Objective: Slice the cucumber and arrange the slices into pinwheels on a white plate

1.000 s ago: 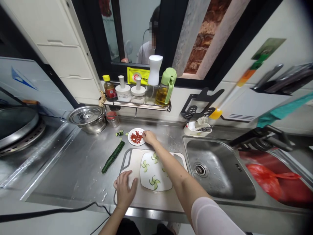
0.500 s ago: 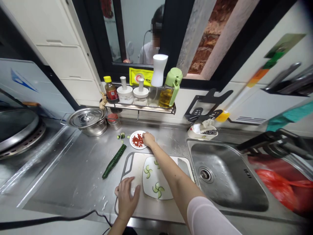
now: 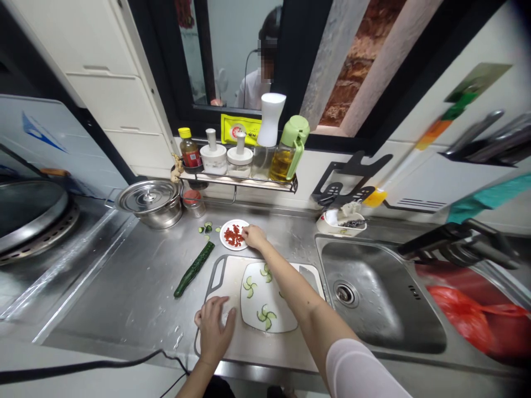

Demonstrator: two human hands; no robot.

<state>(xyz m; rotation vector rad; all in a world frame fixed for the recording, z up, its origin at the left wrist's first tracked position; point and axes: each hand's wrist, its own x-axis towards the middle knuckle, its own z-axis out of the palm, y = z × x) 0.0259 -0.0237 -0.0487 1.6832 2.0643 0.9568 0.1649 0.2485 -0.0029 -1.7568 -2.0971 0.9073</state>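
My right hand (image 3: pixel 254 236) reaches over to a small white dish (image 3: pixel 224 244) of small red pieces that look like goji berries (image 3: pixel 233 236). Its fingers are pinched together at the dish's right side, and whatever is between them is too small to make out. Spread open, my left hand (image 3: pixel 215 327) rests at the left part of the cutting board (image 3: pixel 232 276). On that board lies a white plate (image 3: pixel 249 315) bearing green cucumber slices (image 3: pixel 266 317) fanned into pinwheels. My right forearm hides part of the plate.
Left of the board lies a whole cucumber (image 3: pixel 194 270), with cut cucumber bits (image 3: pixel 207 228) behind it. A lidded steel pot (image 3: pixel 160 215) stands at the back left. The sink (image 3: pixel 381 298) is on the right. A seasoning rack (image 3: pixel 244 184) hangs above the counter.
The view has shifted slightly. My right hand stays at the dish of red pieces with its fingers pinched, and my left hand stays spread on the board.
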